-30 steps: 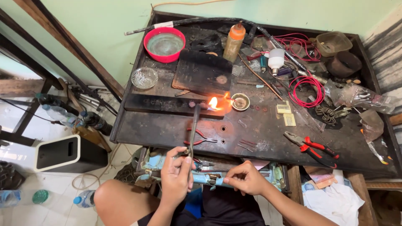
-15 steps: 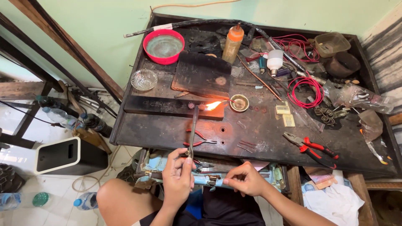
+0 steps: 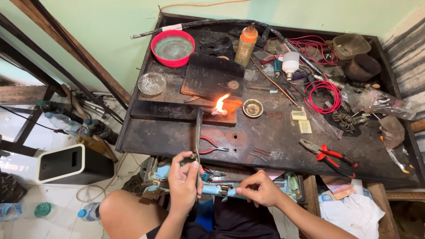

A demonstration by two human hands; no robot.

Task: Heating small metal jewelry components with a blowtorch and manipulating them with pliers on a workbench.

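My left hand [image 3: 185, 182] grips a long thin metal torch pipe [image 3: 198, 132] that points away from me over the dark workbench [image 3: 177, 137]. Off its tip an orange flame [image 3: 221, 104] burns on a dark block [image 3: 181, 113], over a small piece I cannot make out. My right hand [image 3: 259, 188] pinches a small part at the bench's near edge, beside a light blue tool [image 3: 212, 189] that lies across the open drawer. A small brass dish [image 3: 253, 107] sits just right of the flame.
A red bowl [image 3: 172, 48], a glass dish [image 3: 152, 82] and an orange bottle [image 3: 245, 44] stand at the back. Red wire coils [image 3: 323, 95] and red-handled pliers [image 3: 330, 156] lie to the right, smaller red pliers [image 3: 212, 145] near the pipe. Plastic bottles [image 3: 66, 124] lie on the floor left.
The flame has flared taller and shifted slightly on the block. Both hands stay at the bench's near edge, nearly unmoved.
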